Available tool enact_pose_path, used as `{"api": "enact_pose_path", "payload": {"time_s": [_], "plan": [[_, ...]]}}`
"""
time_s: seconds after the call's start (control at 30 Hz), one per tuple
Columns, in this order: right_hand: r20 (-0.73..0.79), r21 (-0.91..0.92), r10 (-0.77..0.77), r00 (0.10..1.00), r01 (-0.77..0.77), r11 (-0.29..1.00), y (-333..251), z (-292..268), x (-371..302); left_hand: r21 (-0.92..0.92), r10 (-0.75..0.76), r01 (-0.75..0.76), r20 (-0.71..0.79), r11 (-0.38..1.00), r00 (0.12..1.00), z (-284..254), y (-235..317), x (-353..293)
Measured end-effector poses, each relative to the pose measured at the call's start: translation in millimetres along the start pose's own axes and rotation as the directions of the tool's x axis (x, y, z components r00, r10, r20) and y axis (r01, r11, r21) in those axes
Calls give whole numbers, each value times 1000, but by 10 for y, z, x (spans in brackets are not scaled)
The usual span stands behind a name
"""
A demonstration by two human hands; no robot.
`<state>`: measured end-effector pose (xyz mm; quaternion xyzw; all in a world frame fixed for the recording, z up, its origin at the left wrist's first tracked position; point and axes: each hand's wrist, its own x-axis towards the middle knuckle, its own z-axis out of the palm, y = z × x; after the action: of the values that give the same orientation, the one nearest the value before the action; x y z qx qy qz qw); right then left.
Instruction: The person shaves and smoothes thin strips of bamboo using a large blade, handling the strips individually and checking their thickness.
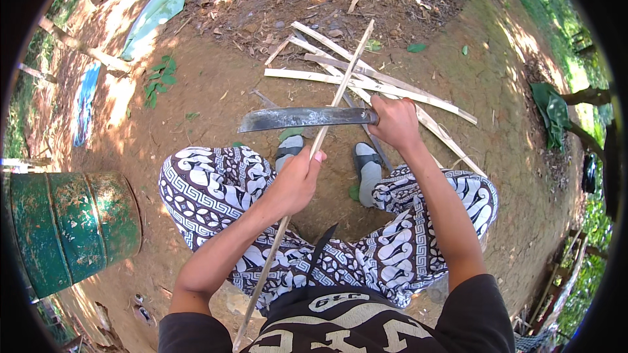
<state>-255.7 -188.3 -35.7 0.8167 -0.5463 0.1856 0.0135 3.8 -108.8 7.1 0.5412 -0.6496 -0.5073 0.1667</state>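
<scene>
Grey machete [294,117] crossing pale strip [320,137], hands [296,182] [394,121] gripping, earth [212,117] beyond blade tip [244,124]

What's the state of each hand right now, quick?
Left hand: closed around a long wooden strip.
Right hand: closed, holding a machete.

Dappled sunlight [121,101] falls across brown earth [523,137] beside a rusty green drum [75,229].

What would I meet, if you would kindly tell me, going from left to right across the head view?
Green drum → leafy sprig → left hand → right hand → large green leaf.
</scene>
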Motion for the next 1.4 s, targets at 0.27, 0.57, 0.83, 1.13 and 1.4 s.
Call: {"api": "enact_pose_path", "payload": {"time_s": [0.27, 0.57, 0.83, 1.13, 1.4], "plan": [[72, -90, 219, 973, -213, 973, 488, 167, 37, 6, -48, 48, 79, 999, 996, -21, -24, -61], [49, 4, 206, 977, -207, 978, 366, 264, 53, -85, -45, 48, 33, 995, 998, 24, -188, -22], [7, 1, 58, 998, -58, 998, 343, 76, 60, -444, -70, 151, 193, 883, 979, 14, -40, -16], [103, -103, 327, 939, -317, 943, 455, 215, 41, -325, -100, 140, 139, 935, 985, -75, -226, 62], [62, -79, 189, 980, -184, 980, 220, 75, 42, -180, -7, 36, 157, 983, 988, -2, -221, -111]]}}
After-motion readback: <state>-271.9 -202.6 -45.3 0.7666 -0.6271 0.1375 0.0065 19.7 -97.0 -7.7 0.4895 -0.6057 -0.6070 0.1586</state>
